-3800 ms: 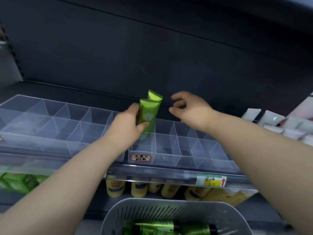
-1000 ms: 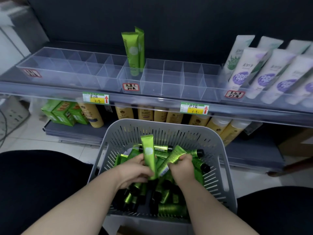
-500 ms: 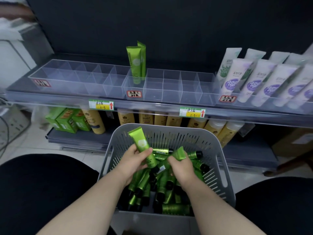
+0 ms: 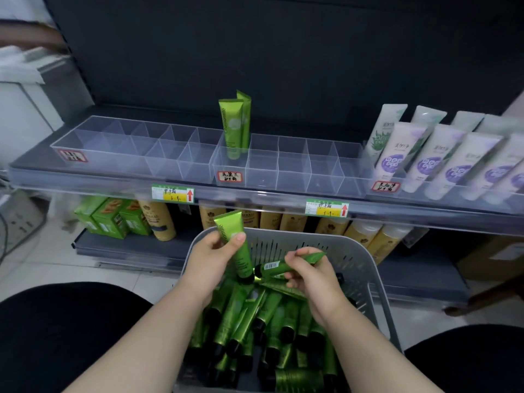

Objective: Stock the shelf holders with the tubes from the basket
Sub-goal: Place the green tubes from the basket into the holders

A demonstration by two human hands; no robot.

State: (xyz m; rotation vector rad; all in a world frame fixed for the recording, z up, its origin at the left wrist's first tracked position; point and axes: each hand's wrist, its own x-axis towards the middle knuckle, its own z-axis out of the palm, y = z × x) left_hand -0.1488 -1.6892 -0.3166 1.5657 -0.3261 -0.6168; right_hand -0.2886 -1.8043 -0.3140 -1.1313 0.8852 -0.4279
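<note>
Left hand (image 4: 208,258) grips one green tube (image 4: 242,258) cap-down, right hand (image 4: 309,276) pinches a second tube (image 4: 276,266) sideways above the near basket (image 4: 297,237); I'd turn it cap-down too, then seat both in the far holder (image 4: 292,171) beside the standing pair (image 4: 234,126).

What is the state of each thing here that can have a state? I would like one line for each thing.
left hand: grips a green tube, cap end down.
right hand: pinches a second green tube, held nearly level.
basket: holds a heap of tubes.
middle holder: two standing tubes upright, one behind the other; other compartments empty.
left holder: empty.
white tubes: stocked at the right, leaning back.
</note>
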